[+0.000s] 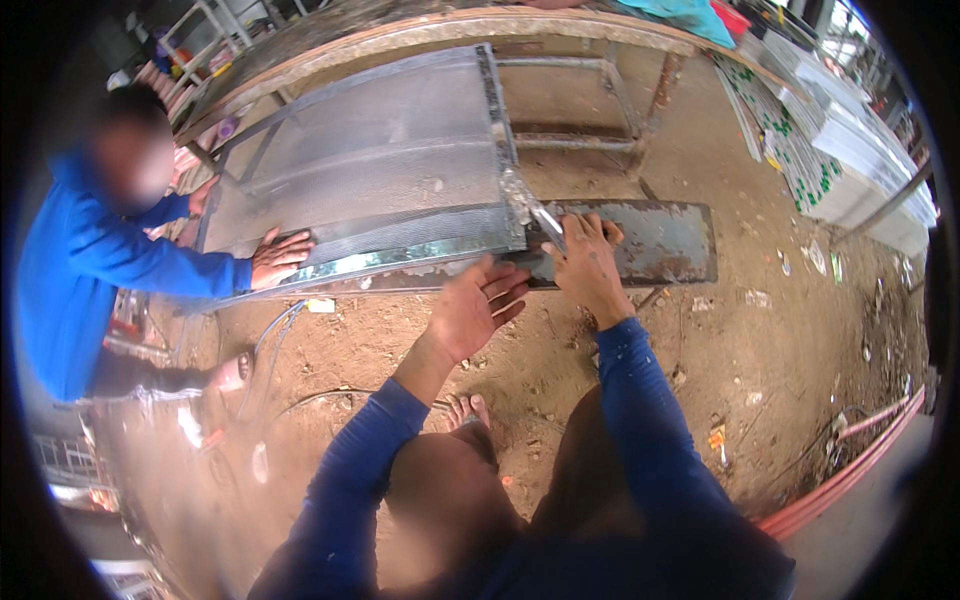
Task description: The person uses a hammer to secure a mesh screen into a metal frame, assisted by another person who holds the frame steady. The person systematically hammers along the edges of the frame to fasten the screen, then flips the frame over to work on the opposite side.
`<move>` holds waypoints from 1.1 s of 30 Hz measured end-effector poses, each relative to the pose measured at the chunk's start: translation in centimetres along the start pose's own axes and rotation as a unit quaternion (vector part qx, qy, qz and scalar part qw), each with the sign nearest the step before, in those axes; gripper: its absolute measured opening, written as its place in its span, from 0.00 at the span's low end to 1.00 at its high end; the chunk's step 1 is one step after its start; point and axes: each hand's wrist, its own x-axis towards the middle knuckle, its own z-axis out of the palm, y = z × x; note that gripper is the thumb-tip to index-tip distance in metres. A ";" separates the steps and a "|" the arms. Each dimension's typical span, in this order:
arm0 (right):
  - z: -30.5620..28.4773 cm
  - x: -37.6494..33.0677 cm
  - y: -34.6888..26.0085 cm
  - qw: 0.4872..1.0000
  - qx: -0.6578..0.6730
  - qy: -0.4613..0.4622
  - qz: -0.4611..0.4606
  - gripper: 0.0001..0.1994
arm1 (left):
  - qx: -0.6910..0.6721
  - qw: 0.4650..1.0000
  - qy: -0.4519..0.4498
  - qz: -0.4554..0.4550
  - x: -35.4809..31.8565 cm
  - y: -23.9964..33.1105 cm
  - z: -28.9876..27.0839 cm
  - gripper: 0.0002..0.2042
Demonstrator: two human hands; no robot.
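A large mesh screen in a metal frame (400,262) lies partly over a worn, rust-patched grey metal bench top (665,240). My right hand (590,262) is closed round a slim silver hand tool (543,218), whose kind I cannot make out. The tool's far end reaches the screen's right edge, near its front corner. Beside that corner, my left hand (468,312) has its fingers stretched out and holds nothing; whether its fingertips touch the frame is hard to tell. At the left, a co-worker's hand (280,258) rests flat on the front frame bar.
The co-worker in a blue top (110,270) sits at the screen's left end. Behind it runs a long table (400,40) with a wooden edge and rusty legs. Pale panels (850,150) are stacked at the right. Reddish bars (850,465) and a cable (330,393) lie on the dirt floor.
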 end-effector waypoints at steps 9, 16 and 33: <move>0.2 -0.6 0.6 1.000 -0.016 -0.004 0.025 0.15 | 0.728 0.515 0.140 0.432 -0.7 3.1 -1.5 0.32; 0.2 -0.9 0.8 0.999 -0.032 -0.014 0.025 0.14 | 0.852 0.359 0.081 0.372 2.4 0.2 -2.8 0.45; 0.0 -0.5 1.0 0.999 -0.029 -0.031 0.015 0.18 | 0.780 0.445 0.051 0.437 1.1 0.9 -3.8 0.39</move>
